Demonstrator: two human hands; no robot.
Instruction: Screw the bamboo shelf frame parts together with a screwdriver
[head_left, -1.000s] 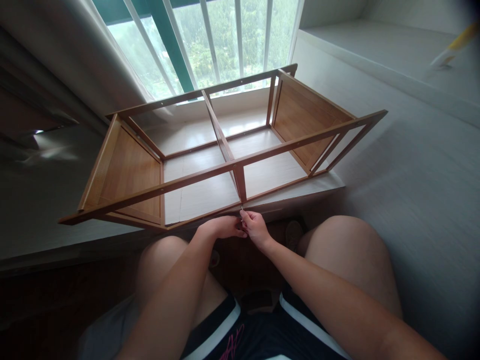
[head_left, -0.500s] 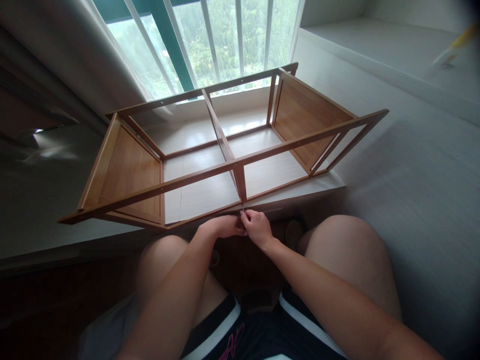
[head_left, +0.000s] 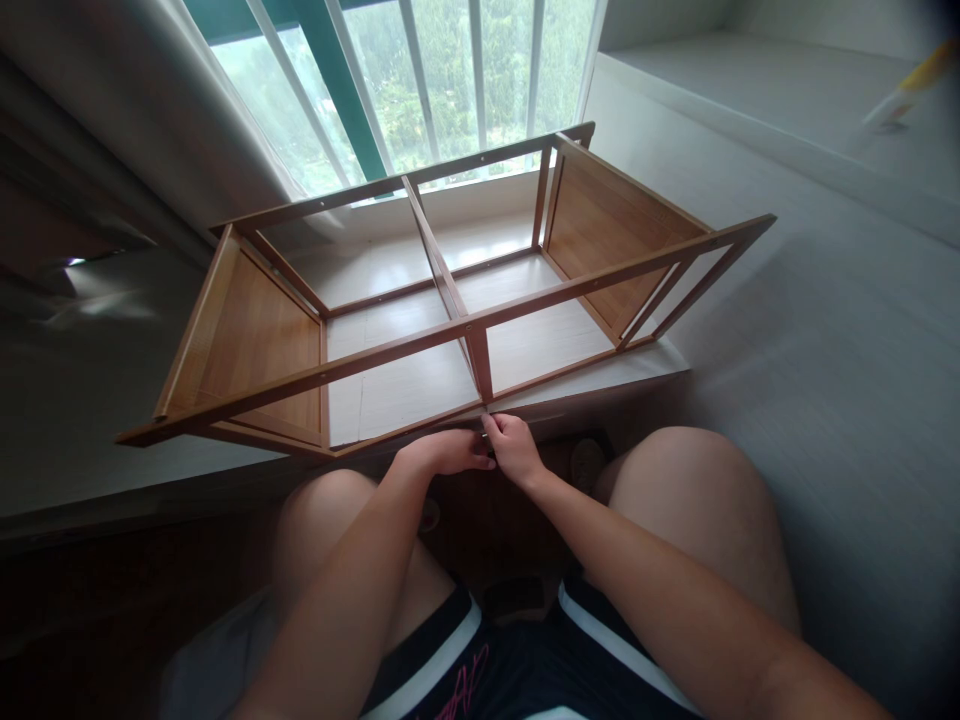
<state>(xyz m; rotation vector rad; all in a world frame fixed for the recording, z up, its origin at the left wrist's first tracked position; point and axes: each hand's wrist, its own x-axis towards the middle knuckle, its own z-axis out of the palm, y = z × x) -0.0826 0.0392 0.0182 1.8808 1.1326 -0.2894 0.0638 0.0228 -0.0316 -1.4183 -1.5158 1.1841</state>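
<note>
A brown wooden rack frame (head_left: 397, 347) lies on a pale ledge, with slatted panels at both ends and a divider across its middle. My right hand (head_left: 515, 446) is closed in a pinch at the frame's near lower rail, just below the middle upright. Something thin and small shows at its fingertips, too little to name. Close beside it on the left, my left hand (head_left: 450, 452) has its fingers curled in toward the right hand. What those fingers hold, if anything, is hidden.
The pale ledge (head_left: 397, 400) ends just in front of my knees. Behind the frame is a barred window (head_left: 450, 90), with a grey curtain (head_left: 225, 110) at left. A raised shelf (head_left: 712, 90) at right carries a blurred yellow-and-white object (head_left: 911, 90).
My right hand's fingertips have shifted up slightly toward the rail. The left hand and the frame stay nearly where they were.
</note>
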